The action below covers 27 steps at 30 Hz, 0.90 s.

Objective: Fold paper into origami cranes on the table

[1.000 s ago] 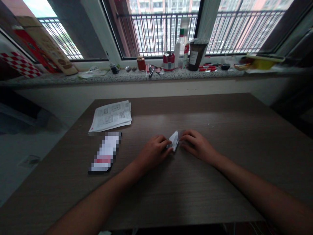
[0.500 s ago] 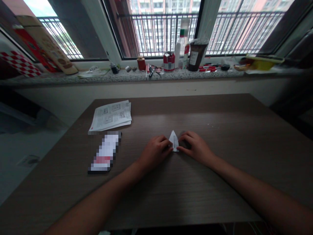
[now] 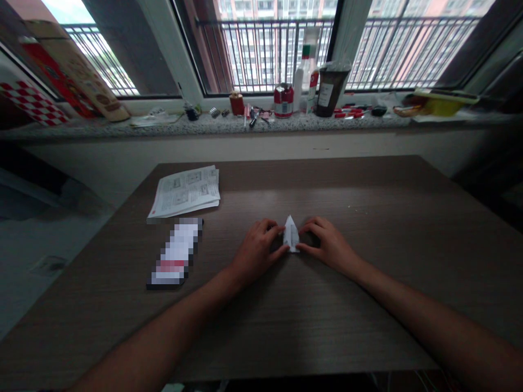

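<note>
Brown table [image 3: 327, 326]: L hand [image 3: 257, 247] & R hand [image 3: 329, 242], a bit apart, touch both sides of a small folded paper [image 3: 291, 237] btwn them, can't tell if gripped. It's white w/ pointy top, flat bottom. Phone [image 3: 175, 253] & printed pgs [image 3: 187, 190] lie left; red can [image 3: 283, 102] & dark cup [image 3: 330, 90] on sill [image 3: 212, 126] behind.

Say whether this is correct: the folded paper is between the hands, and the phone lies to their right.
The side is wrong: the folded paper is between the left hand and right hand, but the head view shows the phone to their left.
</note>
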### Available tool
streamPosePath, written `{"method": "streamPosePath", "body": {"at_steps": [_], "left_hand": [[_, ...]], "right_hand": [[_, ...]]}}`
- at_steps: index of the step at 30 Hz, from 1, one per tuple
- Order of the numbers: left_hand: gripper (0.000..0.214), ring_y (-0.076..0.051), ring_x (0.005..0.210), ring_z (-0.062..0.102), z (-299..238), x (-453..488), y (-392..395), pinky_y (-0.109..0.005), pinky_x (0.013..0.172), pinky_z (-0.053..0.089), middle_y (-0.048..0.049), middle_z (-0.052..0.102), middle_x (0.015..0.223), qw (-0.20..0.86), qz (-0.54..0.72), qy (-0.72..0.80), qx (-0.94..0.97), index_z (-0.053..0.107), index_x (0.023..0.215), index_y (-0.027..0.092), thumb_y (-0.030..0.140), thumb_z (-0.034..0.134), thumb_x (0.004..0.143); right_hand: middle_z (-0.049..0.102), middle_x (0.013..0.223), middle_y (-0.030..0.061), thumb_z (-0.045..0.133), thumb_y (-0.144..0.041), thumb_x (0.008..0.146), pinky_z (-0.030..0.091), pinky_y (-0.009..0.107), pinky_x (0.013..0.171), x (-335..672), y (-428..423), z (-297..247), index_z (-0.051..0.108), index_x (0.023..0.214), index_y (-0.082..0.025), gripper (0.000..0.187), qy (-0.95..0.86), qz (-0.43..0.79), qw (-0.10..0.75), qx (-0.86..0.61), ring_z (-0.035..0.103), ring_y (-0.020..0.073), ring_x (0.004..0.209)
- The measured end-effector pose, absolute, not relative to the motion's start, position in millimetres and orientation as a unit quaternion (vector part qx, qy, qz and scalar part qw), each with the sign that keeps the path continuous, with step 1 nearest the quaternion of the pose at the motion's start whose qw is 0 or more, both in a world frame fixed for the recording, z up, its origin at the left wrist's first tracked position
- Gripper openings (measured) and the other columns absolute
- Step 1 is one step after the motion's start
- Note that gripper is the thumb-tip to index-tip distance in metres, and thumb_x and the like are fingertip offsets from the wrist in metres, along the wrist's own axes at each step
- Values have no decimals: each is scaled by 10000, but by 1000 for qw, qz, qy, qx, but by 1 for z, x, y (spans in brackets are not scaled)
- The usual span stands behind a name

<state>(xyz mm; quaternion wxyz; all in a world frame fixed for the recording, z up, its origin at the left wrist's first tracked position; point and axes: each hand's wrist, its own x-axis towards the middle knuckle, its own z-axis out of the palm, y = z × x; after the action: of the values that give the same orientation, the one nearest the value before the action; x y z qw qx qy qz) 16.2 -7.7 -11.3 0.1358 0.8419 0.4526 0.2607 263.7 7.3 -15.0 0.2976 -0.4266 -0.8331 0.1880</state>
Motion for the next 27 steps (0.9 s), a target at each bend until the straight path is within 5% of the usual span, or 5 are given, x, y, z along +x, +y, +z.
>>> {"method": "streamPosePath", "body": {"at_steps": [12, 19, 27], "left_hand": [[382, -280, 1148, 611, -11, 18, -4, -476, 997, 497, -62, 673, 1217, 179, 272, 403, 855, 607, 1239, 225, 156, 772, 901], [598, -250, 1076, 627, -12, 19, -6, -433, 980, 519, -63, 653, 1137, 212, 308, 396, 838, 499, 1392, 201, 113, 776, 869], [313, -278, 1089, 628, -11, 17, -3, -446, 944, 532, -90, 650, 1165, 201, 264, 403, 853, 643, 1201, 203, 185, 741, 904]], "right_hand": [[657, 1122, 81, 830, -279, 857, 501, 428, 944, 265, 9, -18, 665, 1082, -232, 282, -829, 194, 314, -420, 608, 271, 1078], [643, 1164, 84, 813, -266, 872, 496, 461, 967, 265, 8, -15, 645, 1170, -264, 342, -831, 210, 310, -411, 600, 285, 1116], [672, 1092, 52, 837, -224, 843, 474, 414, 918, 265, 10, -14, 613, 1067, -244, 317, -841, 215, 296, -398, 606, 260, 1047]]}}
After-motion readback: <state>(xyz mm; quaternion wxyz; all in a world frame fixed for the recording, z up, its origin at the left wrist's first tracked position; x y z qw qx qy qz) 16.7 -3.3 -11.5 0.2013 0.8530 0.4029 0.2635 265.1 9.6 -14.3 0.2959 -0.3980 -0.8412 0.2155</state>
